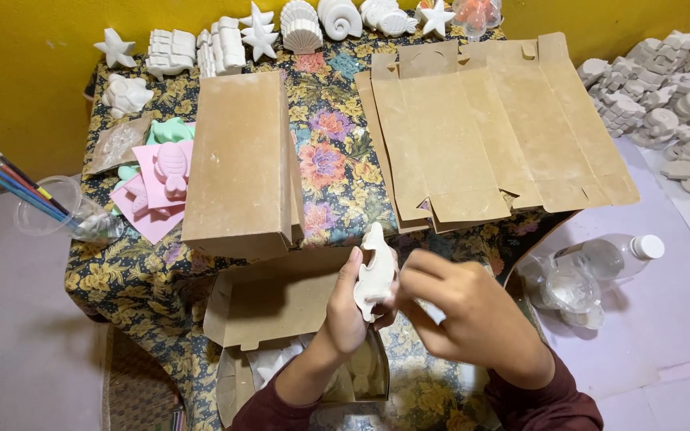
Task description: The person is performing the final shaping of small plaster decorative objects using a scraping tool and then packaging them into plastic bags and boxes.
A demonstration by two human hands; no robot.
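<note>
Your left hand (345,307) grips a white plaster figure (375,271) upright, thumb in front and fingers behind. Your right hand (461,307) is curled narrow, fingertips touching the figure's right edge. Both sit above the near table edge, just over an open cardboard box (281,307) with its lid flap up.

Edges: the closed cardboard box (241,164) stands just beyond the open one, near front edge almost touching the flap. Flat cardboard sheets (489,128) fill the right half and overhang the table's right edge. The only bare strip of floral tablecloth (333,152) runs between the box and the sheets.

Pink moulds (161,179) lie left of the closed box; a plastic cup (69,211) with paintbrushes (5,175) sits at the left edge. White plaster shapes (297,28) line the back by the yellow wall (33,80). More plaster pieces (664,88) are heaped on the floor right, plus a plastic bottle (608,255).

The open box's contents are mostly hidden by your arms; the figure's shape is hard to make out.
</note>
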